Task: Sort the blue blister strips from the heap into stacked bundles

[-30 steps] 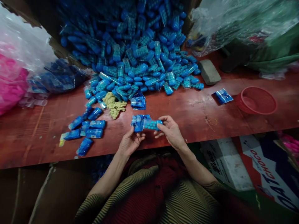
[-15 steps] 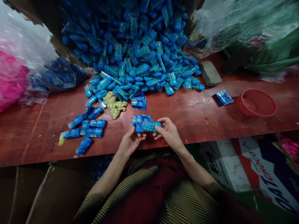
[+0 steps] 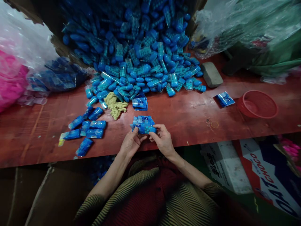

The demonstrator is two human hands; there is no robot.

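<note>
Near the front edge of the table, my left hand (image 3: 132, 142) pinches a blue printed sleeve (image 3: 140, 128) between thumb and fingers. From the right, my right hand (image 3: 162, 139) grips the blue end of a clear container of blue balls (image 3: 150, 129). Most of that container sits inside the sleeve, with its right end sticking out. Just behind lie more flat blue sleeves (image 3: 144, 119), and a second small stack of sleeves (image 3: 139, 103) is farther back. Several wrapped blue containers (image 3: 95, 133) lie to the left of my hands.
A large heap of ball-filled containers (image 3: 141, 69) spills from a cardboard box at the back. A yellow cloth (image 3: 115, 106) lies at its front. To the right are a grey block (image 3: 211, 74), a blue packet stack (image 3: 225, 99) and a red basket (image 3: 258, 103). Plastic bags flank both sides.
My right hand has moved left, sliding the ball-filled container deeper into the blue sleeve. My left hand has stayed nearly in place, holding the sleeve.
</note>
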